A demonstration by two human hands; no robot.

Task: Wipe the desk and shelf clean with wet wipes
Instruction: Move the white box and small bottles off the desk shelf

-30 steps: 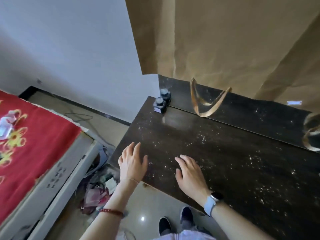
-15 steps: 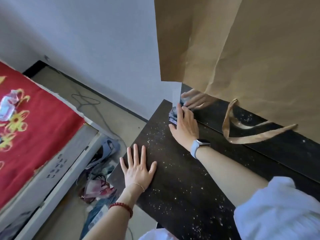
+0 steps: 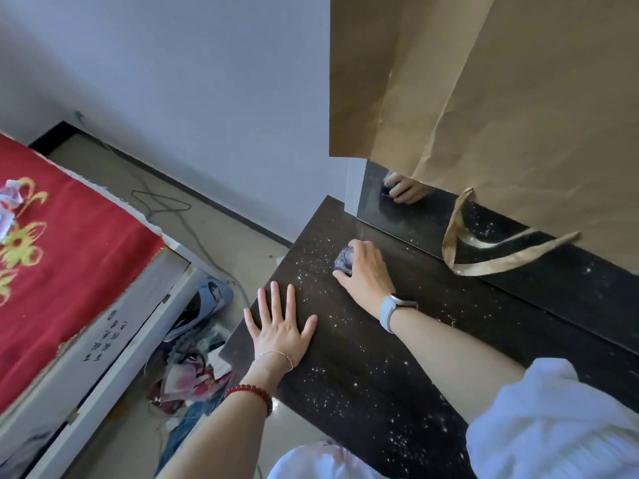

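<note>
Inspecting the desk (image 3: 397, 344), we find a dark, hard, flat top scattered with pale specks over most of its surface, thickest toward the near edge and around the far-left corner. No wet wipe is visible anywhere in view, so we cannot say where the wipes are kept.

Our left hand (image 3: 278, 331) lies flat, fingers spread, palm down on the near-left edge, holding nothing. Our right hand (image 3: 366, 269) is curled over a small dark object (image 3: 343, 261) near the far-left corner; the grip is from above, thumb on the near side, and the object touches the desktop. What it is we cannot tell.

Behind it stands a mirror (image 3: 415, 219), reflecting the fingers, with brown paper (image 3: 501, 98) hung over its upper part and a tan ribbon loop (image 3: 484, 257) trailing onto the ledge.

Judgement on handling: the small object looks compact and rigid, light enough for one hand, best taken by its sides as now. A wipe, once fetched, will be limp, damp and slippery; we advise bunching it under a flat palm. The specks appear loose and should drag toward one edge. The ribbon and paper are flimsy and liable to snag during wiping along the ledge.
</note>
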